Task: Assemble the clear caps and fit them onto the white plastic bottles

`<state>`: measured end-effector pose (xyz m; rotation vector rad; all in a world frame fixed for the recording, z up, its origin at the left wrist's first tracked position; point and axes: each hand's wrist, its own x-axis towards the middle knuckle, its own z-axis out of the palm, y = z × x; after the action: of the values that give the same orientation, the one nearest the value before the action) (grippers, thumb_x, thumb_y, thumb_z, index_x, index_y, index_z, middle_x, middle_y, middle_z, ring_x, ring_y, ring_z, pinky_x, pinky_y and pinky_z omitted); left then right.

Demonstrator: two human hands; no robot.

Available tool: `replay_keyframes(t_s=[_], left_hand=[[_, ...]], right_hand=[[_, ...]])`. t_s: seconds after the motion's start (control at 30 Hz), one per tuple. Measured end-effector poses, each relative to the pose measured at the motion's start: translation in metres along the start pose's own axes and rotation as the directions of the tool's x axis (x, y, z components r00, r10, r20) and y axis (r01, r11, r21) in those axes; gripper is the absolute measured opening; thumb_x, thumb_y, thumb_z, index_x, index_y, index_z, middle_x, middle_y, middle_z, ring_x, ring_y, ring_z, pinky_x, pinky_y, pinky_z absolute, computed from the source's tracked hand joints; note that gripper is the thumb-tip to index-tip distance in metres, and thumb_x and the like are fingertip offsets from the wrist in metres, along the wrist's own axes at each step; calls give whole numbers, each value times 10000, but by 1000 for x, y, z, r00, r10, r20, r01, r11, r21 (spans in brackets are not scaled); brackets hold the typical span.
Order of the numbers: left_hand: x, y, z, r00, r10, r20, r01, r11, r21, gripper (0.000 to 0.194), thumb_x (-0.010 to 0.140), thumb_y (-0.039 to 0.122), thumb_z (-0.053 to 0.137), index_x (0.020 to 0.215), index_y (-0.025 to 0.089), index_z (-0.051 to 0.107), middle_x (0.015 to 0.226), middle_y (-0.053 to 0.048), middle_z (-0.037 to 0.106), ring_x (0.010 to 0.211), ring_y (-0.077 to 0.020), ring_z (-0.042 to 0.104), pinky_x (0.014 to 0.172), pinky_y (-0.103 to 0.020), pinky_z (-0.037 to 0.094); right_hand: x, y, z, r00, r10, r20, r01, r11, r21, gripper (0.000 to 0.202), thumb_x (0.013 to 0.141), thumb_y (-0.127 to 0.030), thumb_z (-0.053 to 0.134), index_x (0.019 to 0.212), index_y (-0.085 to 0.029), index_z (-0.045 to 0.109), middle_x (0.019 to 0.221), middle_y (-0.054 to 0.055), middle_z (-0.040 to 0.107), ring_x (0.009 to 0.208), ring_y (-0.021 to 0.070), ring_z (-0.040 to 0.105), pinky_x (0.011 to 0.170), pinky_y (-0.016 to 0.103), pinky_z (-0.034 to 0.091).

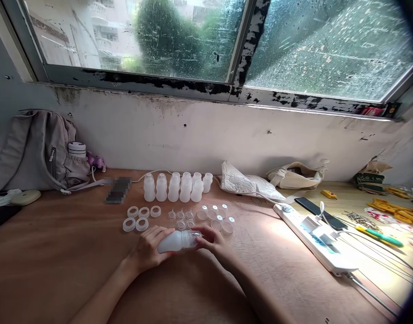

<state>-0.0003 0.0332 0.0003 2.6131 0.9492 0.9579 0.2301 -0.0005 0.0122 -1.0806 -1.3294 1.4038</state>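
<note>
Holding the bottle (172,242) sideways b/w them, L hand (152,247) grips its body & R hand (213,242) pinches its top, prob. to keep it steady; rings (129,229) sit past L hand, maybe for easy reach.

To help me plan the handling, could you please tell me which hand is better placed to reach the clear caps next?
Probably the right hand: it is nearer the clear caps and holds the clear end of the baby bottle, while the left hand wraps around its frosted body.
</note>
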Motion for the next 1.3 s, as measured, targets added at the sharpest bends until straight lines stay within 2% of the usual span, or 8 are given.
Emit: replay_keyframes(t_s=[0.17,0.3,0.37,0.43,0.53,0.77,1.1,1.3], left_hand=[[0,5,0,1000,28,10,-28,999,41,472,702,410,580,1121,207,501,947,-70,621,826,-205,577,738,-324,469],[0,8,1,998,58,25,-60,995,78,463,721,413,555,1128,199,506,934,-77,624,821,-211,578,739,-339,467],[0,8,2,998,54,34,-57,996,72,464,717,412,557,1128,201,508,930,-78,624,819,-212,579,738,-341,468],[0,8,2,999,31,36,-33,998,56,467,704,406,571,1121,202,510,928,-76,624,818,-213,580,734,-339,471],[0,6,2,1000,-16,17,16,1000,26,472,690,399,590,1111,202,508,942,-69,620,831,-208,578,738,-328,475],[1,5,-1,999,9,34,-10,999,36,482,700,408,586,1123,195,499,951,-72,615,838,-206,574,749,-329,471],[1,10,-2,999,36,22,-36,999,11,480,688,409,594,1111,197,512,930,-57,626,818,-195,579,736,-317,480],[1,10,-4,999,33,19,-33,999,-19,483,681,388,609,1117,208,502,932,-56,621,820,-194,576,733,-318,479]], right_hand=[[3,8,0,993,67,-95,-79,990,-120,355,737,-503,517,793,-156,564,510,-20,557,420,129,553,406,237,420],[0,12,-1,983,27,-182,-95,920,-380,539,815,-543,336,472,-164,505,345,-30,439,327,98,452,408,229,374],[-4,9,-2,989,-3,-145,-57,912,-407,493,819,-525,352,571,-167,585,430,-19,503,388,100,484,444,229,398],[-6,3,-4,999,-2,-51,-15,943,-333,322,764,-481,499,913,-213,599,740,9,615,545,117,558,472,224,431],[-6,-3,-6,997,-29,70,43,978,-205,493,683,-392,637,1127,-250,478,986,44,576,727,139,579,565,245,476],[2,4,-7,998,34,-51,-45,972,-229,372,771,-490,475,726,-135,578,463,-24,523,399,95,500,397,204,385],[-1,12,-2,982,-22,-189,-66,893,-446,562,813,-517,374,386,-158,448,324,-18,434,295,68,408,352,189,310],[-2,6,3,990,-42,-134,-3,947,-321,403,790,-490,442,588,-150,520,471,-18,520,363,95,507,349,186,354]])
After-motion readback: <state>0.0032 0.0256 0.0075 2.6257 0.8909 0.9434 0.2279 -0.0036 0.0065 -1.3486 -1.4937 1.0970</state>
